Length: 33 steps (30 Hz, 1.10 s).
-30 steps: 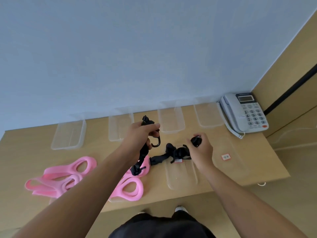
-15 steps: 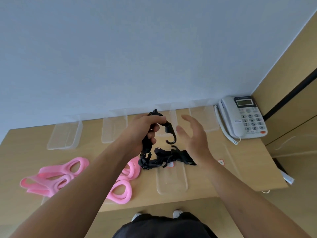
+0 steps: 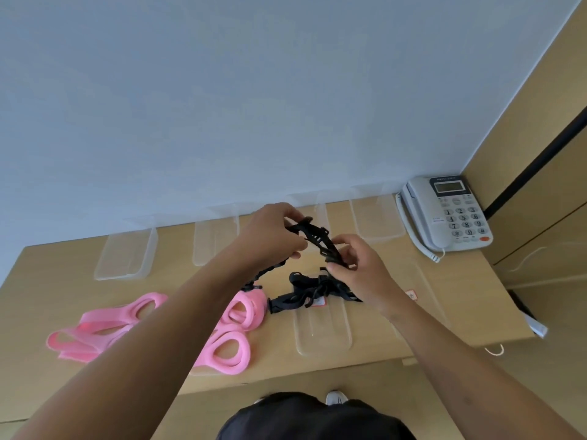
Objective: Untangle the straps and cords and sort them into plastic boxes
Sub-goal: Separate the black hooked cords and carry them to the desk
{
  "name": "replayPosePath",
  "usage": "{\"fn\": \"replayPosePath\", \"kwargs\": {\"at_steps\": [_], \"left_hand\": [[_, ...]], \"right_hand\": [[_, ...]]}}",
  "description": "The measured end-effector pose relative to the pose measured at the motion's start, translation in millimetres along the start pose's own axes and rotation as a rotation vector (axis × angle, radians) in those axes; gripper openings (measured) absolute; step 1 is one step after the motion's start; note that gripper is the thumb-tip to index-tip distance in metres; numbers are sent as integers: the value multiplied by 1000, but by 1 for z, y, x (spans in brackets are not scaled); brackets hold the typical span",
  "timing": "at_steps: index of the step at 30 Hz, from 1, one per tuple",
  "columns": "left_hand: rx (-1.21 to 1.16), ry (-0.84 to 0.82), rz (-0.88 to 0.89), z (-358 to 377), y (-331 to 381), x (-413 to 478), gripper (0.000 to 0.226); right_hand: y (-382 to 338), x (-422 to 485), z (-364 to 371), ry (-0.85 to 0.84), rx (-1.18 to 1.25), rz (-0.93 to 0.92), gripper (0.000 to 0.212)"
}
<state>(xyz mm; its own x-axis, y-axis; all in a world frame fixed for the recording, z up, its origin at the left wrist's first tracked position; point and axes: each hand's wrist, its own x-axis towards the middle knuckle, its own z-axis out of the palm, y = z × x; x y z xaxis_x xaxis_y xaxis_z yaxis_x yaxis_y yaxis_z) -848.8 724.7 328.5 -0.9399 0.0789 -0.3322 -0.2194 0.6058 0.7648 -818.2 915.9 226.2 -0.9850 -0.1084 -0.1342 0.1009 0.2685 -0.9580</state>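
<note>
**Both hands lift a black strap above the tangle**

At the centre of the frame, the left hand (image 3: 273,233) curls its fingers around the upper end of a black strap (image 3: 319,239). Just to its right and slightly lower, the right hand (image 3: 359,268) pinches the strap's lower end between thumb and fingertips. The strap runs in a raised arc between the two hands, above the table (image 3: 444,296). A further length trails down and left from the left hand toward the table.

Below the hands, a black tangle (image 3: 301,292) of straps and buckles lies on the table, touching the far edge of a flat clear tray (image 3: 320,335). Pink straps (image 3: 104,325) lie in loops at the lower left, with more partly hidden under the left forearm.

Clear plastic boxes (image 3: 127,255) stand in a row along the wall, across the middle of the frame. A grey telephone (image 3: 451,214) sits at the right end of that row.
</note>
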Motion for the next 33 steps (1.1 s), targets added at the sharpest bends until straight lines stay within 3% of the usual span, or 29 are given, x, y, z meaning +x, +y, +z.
{"fn": "replayPosePath", "kwargs": {"at_steps": [3, 7, 11, 13, 16, 19, 21, 24, 29, 33], "left_hand": [[-106, -70, 53, 5, 8, -4, 23], [-397, -186, 60, 12, 15, -7, 22], [-619, -186, 13, 15, 8, -1, 18], [-580, -98, -16, 12, -4, 3, 18], [-473, 5, -97, 3, -38, 7, 38], [-305, -42, -172, 2, -79, 3, 39], [-212, -97, -247, 11, -104, -4, 36], [-121, -133, -334, 39, -134, -14, 33], [31, 15, -345, 80, -157, -25, 26], [235, 119, -263, 99, -160, -37, 31]], "right_hand": [[0, -7, 10, -196, 101, 47, 40], [-3, -14, 33, -372, 254, 79, 43], [-3, -22, 50, -384, 240, 56, 20], [5, -24, 45, -398, 104, 75, 18], [23, -30, 26, -376, -43, 135, 15], [40, -32, 3, -360, -113, 184, 19], [51, -28, -7, -369, -291, 173, 24], [65, -20, -11, -351, -575, 134, 11], [81, -20, 0, -292, -724, 19, 47], [93, -29, 12, -207, -901, -160, 41]]}}
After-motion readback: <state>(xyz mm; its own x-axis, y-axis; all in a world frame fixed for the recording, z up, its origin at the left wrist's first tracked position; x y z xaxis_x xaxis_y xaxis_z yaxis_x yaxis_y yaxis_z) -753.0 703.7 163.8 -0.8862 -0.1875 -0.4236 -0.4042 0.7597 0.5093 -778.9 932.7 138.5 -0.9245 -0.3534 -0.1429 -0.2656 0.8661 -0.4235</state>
